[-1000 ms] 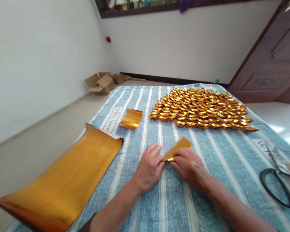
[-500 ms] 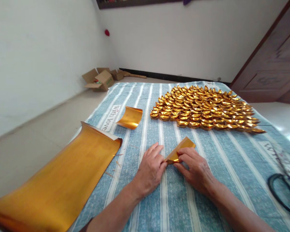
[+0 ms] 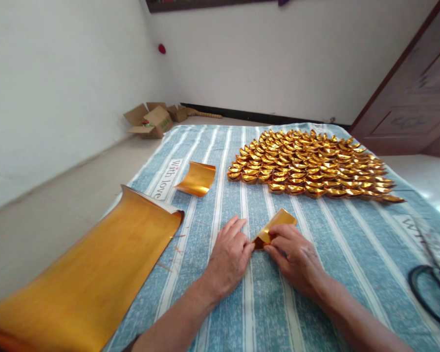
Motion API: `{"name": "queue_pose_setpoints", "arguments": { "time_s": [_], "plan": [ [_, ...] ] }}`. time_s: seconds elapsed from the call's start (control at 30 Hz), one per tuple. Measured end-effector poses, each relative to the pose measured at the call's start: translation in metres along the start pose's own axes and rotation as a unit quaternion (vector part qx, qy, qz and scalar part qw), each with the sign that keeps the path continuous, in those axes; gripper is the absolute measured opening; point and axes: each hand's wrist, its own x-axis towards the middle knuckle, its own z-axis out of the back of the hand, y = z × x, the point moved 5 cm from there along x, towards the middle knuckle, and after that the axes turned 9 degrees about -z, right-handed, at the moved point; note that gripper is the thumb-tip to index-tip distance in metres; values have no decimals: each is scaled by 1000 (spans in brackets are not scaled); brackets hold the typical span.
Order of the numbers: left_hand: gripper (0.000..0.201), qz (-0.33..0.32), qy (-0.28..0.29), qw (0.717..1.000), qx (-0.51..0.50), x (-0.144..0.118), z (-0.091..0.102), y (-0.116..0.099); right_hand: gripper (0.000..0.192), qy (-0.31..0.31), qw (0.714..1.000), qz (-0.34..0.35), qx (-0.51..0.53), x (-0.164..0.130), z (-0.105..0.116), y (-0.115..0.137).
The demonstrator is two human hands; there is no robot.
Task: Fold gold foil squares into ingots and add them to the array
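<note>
In front of me lies a small sheet of gold foil paper [image 3: 284,218], partly folded, with its near flap curling up. My right hand [image 3: 296,252] pinches the near right side of this sheet between thumb and fingers. At its left corner, my left hand [image 3: 230,254] pins the sheet with thumb and forefinger, its other fingers lying on the cloth. Another small gold sheet [image 3: 197,178], curved and loose, rests farther off to the left. Beside my left arm is a large stack of gold foil sheets [image 3: 84,274], bent up at its ends.
Many folded gold paper ingots [image 3: 308,164] stand in rows at the back right of the striped cloth [image 3: 220,220]. Black-handled scissors [image 3: 430,288] lie at the right edge. Open cardboard boxes [image 3: 152,122] sit on the floor behind, near the wall.
The near flap of the foil paper has risen and curled open under my right fingers, where it lay flatter before. My left hand has stayed almost still.
</note>
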Motion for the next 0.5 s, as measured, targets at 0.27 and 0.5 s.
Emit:
{"name": "queue_pose_setpoints", "arguments": {
  "time_s": [0.27, 0.5],
  "plan": [
    [13, -29, -93, 991, 94, -7, 20, -37, 21, -19, 1000, -13, 6, 1, -1, 0],
    [32, -72, 4, 993, 95, -23, -1, -68, 23, -17, 1000, -22, 15, 2, 0, 0]
  ]
}}
